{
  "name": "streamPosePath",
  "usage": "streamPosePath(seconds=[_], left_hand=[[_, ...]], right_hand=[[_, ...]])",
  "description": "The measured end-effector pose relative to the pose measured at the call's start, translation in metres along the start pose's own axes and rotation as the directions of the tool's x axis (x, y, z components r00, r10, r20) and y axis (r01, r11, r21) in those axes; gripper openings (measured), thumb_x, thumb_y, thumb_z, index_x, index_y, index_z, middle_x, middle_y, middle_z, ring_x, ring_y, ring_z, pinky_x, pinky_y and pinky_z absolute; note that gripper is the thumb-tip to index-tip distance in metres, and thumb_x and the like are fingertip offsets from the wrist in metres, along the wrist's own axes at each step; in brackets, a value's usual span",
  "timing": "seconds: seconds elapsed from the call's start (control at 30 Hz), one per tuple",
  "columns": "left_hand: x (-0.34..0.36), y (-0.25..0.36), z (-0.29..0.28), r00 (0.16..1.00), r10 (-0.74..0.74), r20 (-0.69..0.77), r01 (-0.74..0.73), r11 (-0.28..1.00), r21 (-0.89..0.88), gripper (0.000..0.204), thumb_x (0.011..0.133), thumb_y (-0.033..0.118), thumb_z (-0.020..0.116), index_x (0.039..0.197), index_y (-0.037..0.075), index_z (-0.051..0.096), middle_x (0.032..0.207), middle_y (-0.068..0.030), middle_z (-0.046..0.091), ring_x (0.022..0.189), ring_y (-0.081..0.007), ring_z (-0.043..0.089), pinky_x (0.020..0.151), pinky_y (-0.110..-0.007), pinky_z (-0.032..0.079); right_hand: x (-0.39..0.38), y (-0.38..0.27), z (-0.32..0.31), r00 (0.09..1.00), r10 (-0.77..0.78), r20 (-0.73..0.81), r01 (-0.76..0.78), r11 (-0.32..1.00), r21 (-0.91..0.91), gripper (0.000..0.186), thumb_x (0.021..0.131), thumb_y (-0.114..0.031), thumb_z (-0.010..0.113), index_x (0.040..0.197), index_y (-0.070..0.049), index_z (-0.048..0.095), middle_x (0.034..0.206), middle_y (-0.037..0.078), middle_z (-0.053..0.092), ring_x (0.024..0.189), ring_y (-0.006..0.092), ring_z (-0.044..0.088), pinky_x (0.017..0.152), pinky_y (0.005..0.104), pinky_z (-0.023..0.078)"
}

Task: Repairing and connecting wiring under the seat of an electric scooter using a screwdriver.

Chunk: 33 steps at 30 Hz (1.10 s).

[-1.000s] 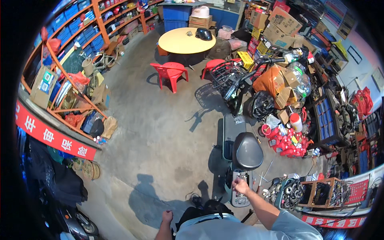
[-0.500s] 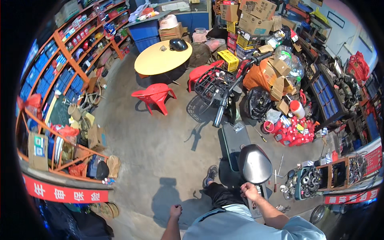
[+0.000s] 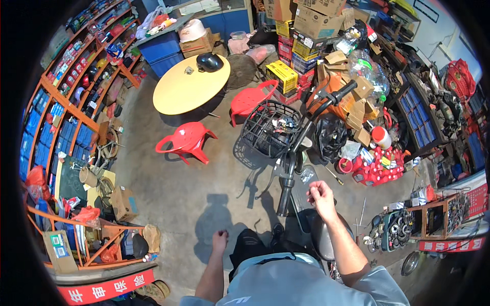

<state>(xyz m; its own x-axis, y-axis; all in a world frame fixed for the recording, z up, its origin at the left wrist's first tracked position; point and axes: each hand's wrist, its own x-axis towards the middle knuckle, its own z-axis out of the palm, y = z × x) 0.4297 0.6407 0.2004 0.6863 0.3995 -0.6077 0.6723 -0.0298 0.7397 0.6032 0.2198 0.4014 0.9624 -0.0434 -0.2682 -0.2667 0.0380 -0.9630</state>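
An electric scooter with a black wire basket stands ahead of me, slightly to my right. Its near handlebar grip points toward me, and its seat is partly hidden beneath my right forearm. My right hand is raised above the scooter's footboard, fingers curled together. Whatever they may pinch is too small to make out. Low on the left, beside my dark-clothed leg, hangs my left hand. Its fingers are curled in, with nothing showing in them.
Two red plastic chairs stand by a yellow oval table bearing a black helmet. Orange shelves line the left. Cartons, a black bag and red bottles crowd the right. Tools lie on the floor.
I have moved forward alongside the scooter, so its basket and handlebar appear nearer. My right hand has gone from beside the seat to above the footboard. My left hand still hangs low.
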Motion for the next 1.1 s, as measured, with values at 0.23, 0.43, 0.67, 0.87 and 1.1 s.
streamPosePath(seconds=[0.23, 0.43, 0.67, 0.87, 1.1], left_hand=[[0.091, 0.198, 0.092, 0.948, 0.266, 0.175, -0.246, 0.961, -0.128, 0.021, 0.100, 0.013, 0.059, 0.119, 0.004, 0.060, 0.109, -0.0070, 0.069, 0.099, -0.0149, 0.067, 0.078, -0.027, 0.052], [0.133, 0.337, 0.158, 0.774, 0.440, 0.456, -0.340, 0.896, -0.287, 0.019, 0.103, 0.008, 0.055, 0.121, 0.005, 0.058, 0.111, -0.0078, 0.069, 0.095, -0.0136, 0.066, 0.080, -0.027, 0.052], [0.159, 0.400, 0.214, 0.654, 0.580, 0.486, -0.510, 0.812, -0.282, 0.017, 0.101, 0.003, 0.056, 0.119, 0.004, 0.058, 0.104, -0.0077, 0.069, 0.091, -0.0117, 0.065, 0.082, -0.027, 0.054], [0.157, 0.443, 0.228, 0.456, 0.737, 0.499, -0.772, 0.606, -0.189, 0.028, 0.091, -0.001, 0.063, 0.118, 0.004, 0.061, 0.112, -0.0124, 0.068, 0.103, -0.0268, 0.068, 0.089, -0.038, 0.055], [0.161, 0.467, 0.239, 0.089, 0.819, 0.567, -0.967, 0.209, -0.149, 0.037, 0.083, -0.002, 0.067, 0.119, 0.005, 0.065, 0.115, -0.0113, 0.068, 0.106, -0.0332, 0.064, 0.092, -0.043, 0.050]], right_hand=[[0.062, -0.045, 0.038, 0.995, -0.055, -0.089, 0.050, 0.997, -0.059, 0.013, 0.103, -0.010, 0.055, 0.112, 0.000, 0.058, 0.087, 0.005, 0.065, 0.071, 0.0087, 0.060, 0.061, 0.0254, 0.051], [0.125, -0.067, 0.075, 0.972, 0.007, -0.235, -0.026, 0.996, -0.082, 0.013, 0.102, -0.010, 0.056, 0.109, 0.000, 0.059, 0.085, 0.006, 0.066, 0.061, 0.0087, 0.057, 0.052, 0.0239, 0.047], [0.209, -0.067, 0.104, 0.893, 0.177, -0.414, -0.193, 0.981, 0.004, 0.023, 0.100, -0.020, 0.060, 0.110, 0.000, 0.061, 0.085, 0.006, 0.066, 0.056, 0.0110, 0.060, 0.048, 0.0251, 0.046], [0.240, -0.075, 0.127, 0.863, 0.247, -0.441, -0.276, 0.961, -0.001, 0.037, 0.095, -0.020, 0.070, 0.121, 0.003, 0.058, 0.086, 0.008, 0.066, 0.057, 0.0123, 0.059, 0.049, 0.0277, 0.047], [0.240, -0.056, 0.124, 0.892, 0.142, -0.429, -0.190, 0.979, -0.073, 0.027, 0.096, -0.001, 0.062, 0.121, 0.005, 0.056, 0.092, 0.009, 0.065, 0.063, 0.0126, 0.060, 0.053, 0.0280, 0.049]])
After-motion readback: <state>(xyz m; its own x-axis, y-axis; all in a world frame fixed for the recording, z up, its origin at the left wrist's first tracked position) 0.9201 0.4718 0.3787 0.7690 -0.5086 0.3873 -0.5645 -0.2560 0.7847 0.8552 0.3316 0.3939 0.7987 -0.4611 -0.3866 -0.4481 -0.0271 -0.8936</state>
